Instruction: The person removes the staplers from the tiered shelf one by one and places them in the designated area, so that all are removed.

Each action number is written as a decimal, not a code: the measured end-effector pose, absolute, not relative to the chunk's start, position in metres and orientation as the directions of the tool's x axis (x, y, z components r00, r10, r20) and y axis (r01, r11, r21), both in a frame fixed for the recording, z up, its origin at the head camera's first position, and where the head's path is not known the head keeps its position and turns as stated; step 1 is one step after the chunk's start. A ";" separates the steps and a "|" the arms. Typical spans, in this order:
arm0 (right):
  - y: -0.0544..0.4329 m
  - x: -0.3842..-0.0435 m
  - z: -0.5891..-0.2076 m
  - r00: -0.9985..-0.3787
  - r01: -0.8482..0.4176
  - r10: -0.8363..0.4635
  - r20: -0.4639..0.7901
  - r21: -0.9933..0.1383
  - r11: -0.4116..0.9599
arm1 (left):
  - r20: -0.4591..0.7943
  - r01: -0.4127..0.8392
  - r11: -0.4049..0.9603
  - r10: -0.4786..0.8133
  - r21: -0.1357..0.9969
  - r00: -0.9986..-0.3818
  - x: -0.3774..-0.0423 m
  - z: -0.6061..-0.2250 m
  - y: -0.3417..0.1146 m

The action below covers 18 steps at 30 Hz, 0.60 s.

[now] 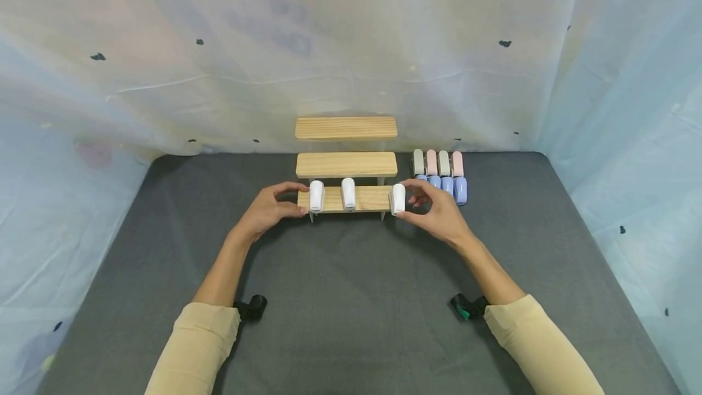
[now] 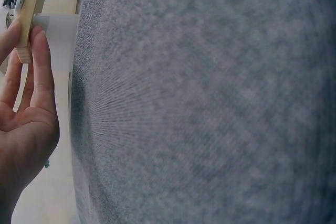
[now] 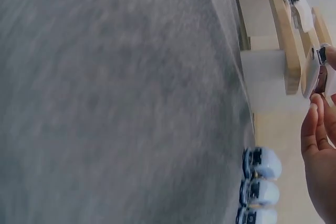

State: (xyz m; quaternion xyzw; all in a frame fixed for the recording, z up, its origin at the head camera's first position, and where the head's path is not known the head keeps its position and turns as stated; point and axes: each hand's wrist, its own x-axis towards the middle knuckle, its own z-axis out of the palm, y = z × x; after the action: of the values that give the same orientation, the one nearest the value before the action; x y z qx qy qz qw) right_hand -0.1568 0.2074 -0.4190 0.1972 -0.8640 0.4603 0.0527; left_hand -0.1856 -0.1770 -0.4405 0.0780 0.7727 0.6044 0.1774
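Observation:
A three-tier wooden display stand (image 1: 370,199) stands at the back middle of the table. On its lowest board are two small white staplers: one near the left end (image 1: 316,195) and another stapler (image 1: 348,194) around the middle. My left hand (image 1: 267,209) grips the board's left end, thumb and fingers on opposite faces of the wood (image 2: 23,55). At the right end, my right hand (image 1: 436,215) pinches a third white stapler (image 1: 398,199) between thumb and fingers. This stapler overlaps the board's end in the head view and tilts slightly. Its metal inner part shows in the right wrist view (image 3: 317,74).
Right of the stand are two rows of small staplers: grey and pink staplers (image 1: 431,163) behind, blue staplers (image 1: 460,191) in front, partly hidden by my right hand. The middle board (image 1: 347,164) and top board (image 1: 345,128) rise toward the hanging cloth (image 1: 351,35).

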 end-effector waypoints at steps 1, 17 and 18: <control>0.209 -0.156 -0.419 -0.916 -0.391 -0.293 0.275 -0.779 0.490 | -0.179 -0.092 0.260 0.333 0.961 -0.926 -0.185 -0.440 -0.177; 0.225 -0.129 -0.387 -0.923 -0.373 -0.292 0.252 -0.774 0.512 | -0.178 -0.092 0.255 0.336 0.963 -0.925 -0.185 -0.439 -0.177; 0.227 -0.129 -0.387 -0.925 -0.368 -0.289 0.248 -0.775 0.514 | -0.178 -0.093 0.256 0.336 0.962 -0.925 -0.185 -0.439 -0.177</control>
State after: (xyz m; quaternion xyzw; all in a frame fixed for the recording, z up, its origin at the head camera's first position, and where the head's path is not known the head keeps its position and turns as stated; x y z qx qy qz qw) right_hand -0.1288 0.2269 -0.3874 0.1892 -0.8689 0.4553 0.0435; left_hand -0.1851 -0.1768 -0.4387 0.0787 0.7724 0.6049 0.1770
